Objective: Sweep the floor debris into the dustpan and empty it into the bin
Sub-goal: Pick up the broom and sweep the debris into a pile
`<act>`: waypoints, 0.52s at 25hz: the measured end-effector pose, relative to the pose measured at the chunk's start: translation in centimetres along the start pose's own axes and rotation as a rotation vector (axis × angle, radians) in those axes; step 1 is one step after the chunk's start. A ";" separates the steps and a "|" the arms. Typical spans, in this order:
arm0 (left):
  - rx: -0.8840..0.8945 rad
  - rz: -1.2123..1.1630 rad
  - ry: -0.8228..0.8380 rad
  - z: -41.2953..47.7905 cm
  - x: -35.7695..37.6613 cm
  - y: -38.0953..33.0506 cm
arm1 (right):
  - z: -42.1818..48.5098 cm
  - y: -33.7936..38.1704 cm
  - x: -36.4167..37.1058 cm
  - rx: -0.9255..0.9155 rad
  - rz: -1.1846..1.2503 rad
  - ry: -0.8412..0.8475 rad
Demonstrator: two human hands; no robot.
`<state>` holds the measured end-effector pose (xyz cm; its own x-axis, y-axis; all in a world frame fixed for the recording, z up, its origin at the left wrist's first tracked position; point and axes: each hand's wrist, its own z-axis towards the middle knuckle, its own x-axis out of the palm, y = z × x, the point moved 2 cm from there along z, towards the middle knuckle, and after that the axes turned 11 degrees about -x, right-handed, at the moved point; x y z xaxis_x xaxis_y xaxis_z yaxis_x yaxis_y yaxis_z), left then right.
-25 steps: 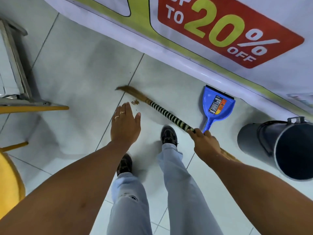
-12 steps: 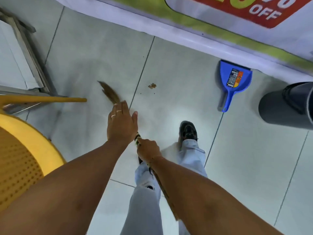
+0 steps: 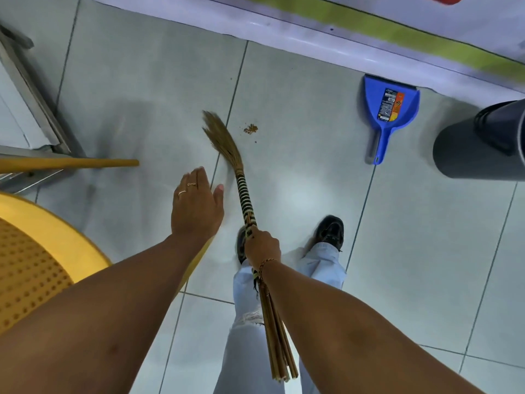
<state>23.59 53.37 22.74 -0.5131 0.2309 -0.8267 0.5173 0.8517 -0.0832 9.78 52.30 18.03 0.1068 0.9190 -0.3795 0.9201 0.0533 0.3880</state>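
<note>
My right hand (image 3: pixel 262 245) grips a stick broom (image 3: pixel 244 191) by its black-and-yellow wrapped handle. The straw tip rests on the tiled floor, just left of a small brown pile of debris (image 3: pixel 251 128). My left hand (image 3: pixel 196 206) hovers flat and empty beside the handle, fingers together, not touching it. A blue dustpan (image 3: pixel 389 109) lies face up by the banner's foot, handle towards me, well to the right of the debris. The dark grey bin (image 3: pixel 480 146) lies on its side at the right edge.
A yellow plastic chair (image 3: pixel 37 251) fills the lower left, with a yellow chair leg (image 3: pixel 68 163) sticking out over the floor. A metal frame (image 3: pixel 31 89) stands at the left. A printed banner (image 3: pixel 369 27) runs along the top. My black shoe (image 3: pixel 329 230) stands below the debris.
The broom swung from left of my left hand to its right, its tip now beside the debris. My right hand moved right and down. The view shifted slightly.
</note>
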 end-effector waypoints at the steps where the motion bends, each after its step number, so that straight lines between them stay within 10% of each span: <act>1: 0.001 0.000 0.003 -0.1 0.1 0.0 | -0.2 -0.2 0.0 0.004 0.013 -0.015; 13: 0.028 -0.087 0.034 -2.0 -1.8 -3.2 | -7.1 -4.4 -3.7 -0.033 0.143 -0.314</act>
<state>21.49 51.13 25.59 -0.5798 0.1734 -0.7961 0.4887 0.8558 -0.1695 2.63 51.40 23.66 0.3493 0.7535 -0.5570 0.8753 -0.0502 0.4810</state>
